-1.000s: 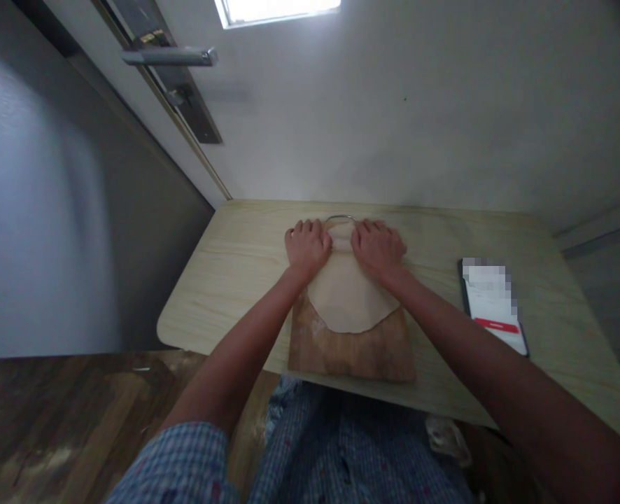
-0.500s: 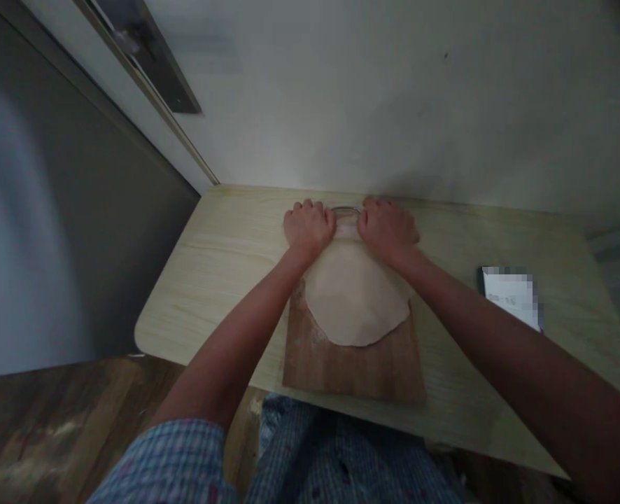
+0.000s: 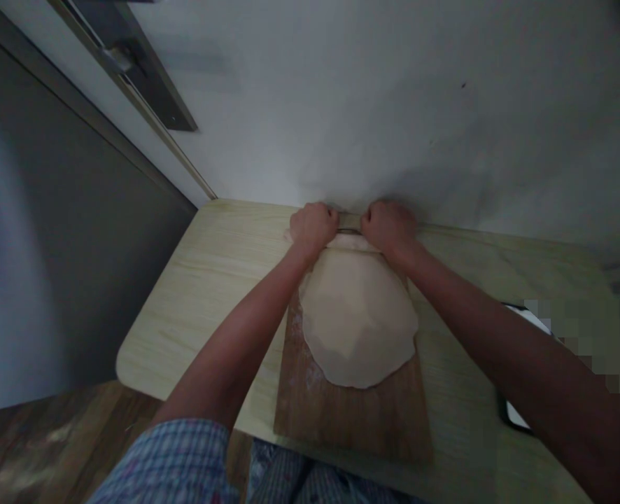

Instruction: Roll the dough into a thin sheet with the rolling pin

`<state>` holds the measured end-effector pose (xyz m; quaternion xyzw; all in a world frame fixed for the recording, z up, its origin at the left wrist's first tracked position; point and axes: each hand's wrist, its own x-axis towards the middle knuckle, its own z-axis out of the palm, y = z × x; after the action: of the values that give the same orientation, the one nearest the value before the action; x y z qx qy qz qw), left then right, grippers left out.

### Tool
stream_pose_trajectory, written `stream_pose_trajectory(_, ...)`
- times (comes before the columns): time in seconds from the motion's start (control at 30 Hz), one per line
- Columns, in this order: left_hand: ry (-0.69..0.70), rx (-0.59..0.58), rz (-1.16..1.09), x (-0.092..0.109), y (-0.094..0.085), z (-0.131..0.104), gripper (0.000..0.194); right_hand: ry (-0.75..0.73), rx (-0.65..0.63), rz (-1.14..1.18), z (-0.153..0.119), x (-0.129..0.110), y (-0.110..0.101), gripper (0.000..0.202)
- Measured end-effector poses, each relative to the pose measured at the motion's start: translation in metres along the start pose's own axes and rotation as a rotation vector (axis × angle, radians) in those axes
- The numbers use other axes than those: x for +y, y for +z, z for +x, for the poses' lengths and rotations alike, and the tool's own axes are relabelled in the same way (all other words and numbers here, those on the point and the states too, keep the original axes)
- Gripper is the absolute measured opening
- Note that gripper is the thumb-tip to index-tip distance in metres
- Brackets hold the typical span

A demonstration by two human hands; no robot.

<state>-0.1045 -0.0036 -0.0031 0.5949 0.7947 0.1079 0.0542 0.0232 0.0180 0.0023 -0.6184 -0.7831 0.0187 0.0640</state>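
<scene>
On my feed, the dough (image 3: 360, 315) lay mid-frame on the board (image 3: 352, 423), already flattened broad, its edge uneven. My left hand (image 3: 314, 222) and right hand (image 3: 390, 225) curled at a pale rolling pin (image 3: 353, 243); whether either grip was closed, I couldn't tell.

The board (image 3: 352, 423) was reddish brown, smudged white along its left side. The dough (image 3: 360, 315) on it was plain pale cream. Around the board, the tabletop (image 3: 184, 280) was pale yellow with wavy grain. Left of the board and nearer, the sleeve (image 3: 178, 458) was checked blue and white; right of the board, the phone (image 3: 516, 417) was white, edged in black.
</scene>
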Motion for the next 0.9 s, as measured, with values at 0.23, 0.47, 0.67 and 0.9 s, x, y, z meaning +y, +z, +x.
stream_pose_trajectory(0.23,0.004,0.063,0.019,0.001,0.002,0.009,0.041,-0.045,0.027,-0.004,0.006,0.002,0.002,0.036)
stream_pose_trajectory(0.47,0.083,0.102,0.064,-0.002,0.005,-0.002,0.044,-0.017,0.006,0.066,-0.009,-0.002,-0.001,0.039)
stream_pose_trajectory(0.67,0.132,0.187,0.111,-0.008,0.005,-0.033,0.043,-0.048,0.069,0.043,-0.039,-0.007,-0.002,0.05)
stream_pose_trajectory(0.9,0.213,0.267,0.073,-0.02,0.006,-0.075,0.043,-0.09,0.149,0.013,-0.08,-0.015,0.007,0.051)
